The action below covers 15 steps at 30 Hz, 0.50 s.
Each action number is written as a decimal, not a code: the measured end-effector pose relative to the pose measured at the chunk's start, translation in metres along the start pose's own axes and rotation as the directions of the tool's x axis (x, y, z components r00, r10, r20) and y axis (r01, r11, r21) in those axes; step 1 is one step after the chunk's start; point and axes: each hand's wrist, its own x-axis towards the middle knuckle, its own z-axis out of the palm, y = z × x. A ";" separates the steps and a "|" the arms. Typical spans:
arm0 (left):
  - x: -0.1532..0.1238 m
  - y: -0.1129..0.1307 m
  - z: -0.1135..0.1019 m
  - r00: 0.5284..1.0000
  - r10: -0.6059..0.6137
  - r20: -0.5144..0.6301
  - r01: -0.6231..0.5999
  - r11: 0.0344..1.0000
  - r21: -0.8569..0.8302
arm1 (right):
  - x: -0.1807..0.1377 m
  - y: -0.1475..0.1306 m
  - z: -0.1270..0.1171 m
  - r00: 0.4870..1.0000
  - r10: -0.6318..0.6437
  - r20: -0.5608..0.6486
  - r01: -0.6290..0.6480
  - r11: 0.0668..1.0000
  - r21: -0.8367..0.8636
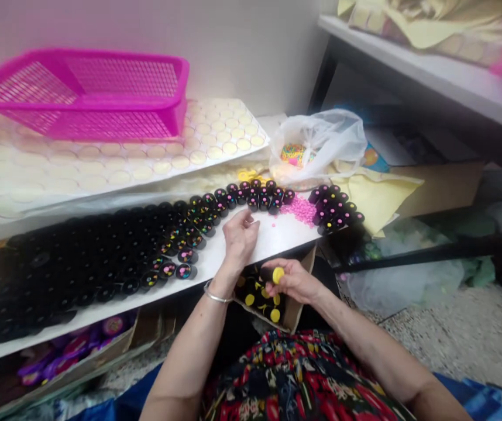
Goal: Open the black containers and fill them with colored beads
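My left hand (241, 235), with a silver bangle at the wrist, is curled closed above the white table (216, 257). Anything in its fingertips is too small or hidden to make out. Just beyond it stand small black cups (257, 197) with pink and coloured beads in them. My right hand (297, 282) grips a small black cylinder with a yellow end (277, 275), tilted, over a cardboard box (295, 316). More black cylinders with yellow ends (250, 299) lie in that box. Loose pink beads (300, 210) are heaped on the table, right of my left hand.
Many black cups (84, 251) stand packed along the table's left. Behind them, a pink basket (114, 108) rests on a sheet of pale round stickers (216, 126). A plastic bag of coloured beads (295, 153) lies at the back. A shelf (430, 70) juts in at upper right.
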 end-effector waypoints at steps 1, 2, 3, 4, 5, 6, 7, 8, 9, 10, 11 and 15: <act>-0.008 0.004 -0.007 0.992 -0.002 0.128 0.013 0.996 -0.085 | -0.002 -0.004 0.002 1.000 -0.009 0.029 0.007 0.999 0.053; -0.017 0.007 -0.014 0.955 0.034 0.296 0.014 0.987 -0.158 | -0.002 -0.007 0.003 0.999 -0.016 0.050 0.011 0.995 0.100; -0.026 0.010 -0.020 0.881 0.095 0.464 -0.002 0.981 -0.196 | -0.003 -0.008 0.003 0.998 -0.023 0.061 0.014 0.989 0.145; -0.034 0.012 -0.026 0.809 0.156 0.566 -0.041 0.976 -0.212 | -0.003 -0.008 0.003 0.998 -0.025 0.062 0.013 0.983 0.185; -0.041 0.013 -0.030 0.751 0.214 0.624 -0.096 0.971 -0.218 | -0.003 -0.006 0.002 0.998 -0.021 0.055 0.008 0.975 0.222; -0.046 0.013 -0.031 0.717 0.255 0.649 -0.156 0.966 -0.207 | -0.003 -0.004 0.001 0.999 -0.011 0.046 -0.001 0.968 0.252; -0.051 0.011 -0.032 0.705 0.281 0.652 -0.210 0.960 -0.186 | -0.003 -0.001 0.000 0.999 0.002 0.038 -0.013 0.962 0.272; -0.054 0.009 -0.031 0.708 0.294 0.642 -0.250 0.955 -0.162 | -0.003 0.001 -0.001 0.999 0.013 0.033 -0.022 0.960 0.281; -0.057 0.006 -0.029 0.717 0.296 0.631 -0.274 0.952 -0.135 | -0.003 0.002 -0.001 0.999 0.016 0.030 -0.023 0.960 0.278; -0.059 0.003 -0.026 0.725 0.290 0.625 -0.286 0.952 -0.111 | -0.003 0.003 -0.002 1.000 0.012 0.026 -0.018 0.963 0.267; -0.060 0.001 -0.024 0.732 0.280 0.621 -0.289 0.953 -0.089 | -0.003 0.003 -0.001 1.000 0.006 0.019 -0.010 0.967 0.254; -0.068 -0.006 -0.016 0.737 0.233 0.635 -0.292 0.956 -0.011 | -0.004 0.000 0.004 0.998 0.003 -0.058 0.007 0.985 0.170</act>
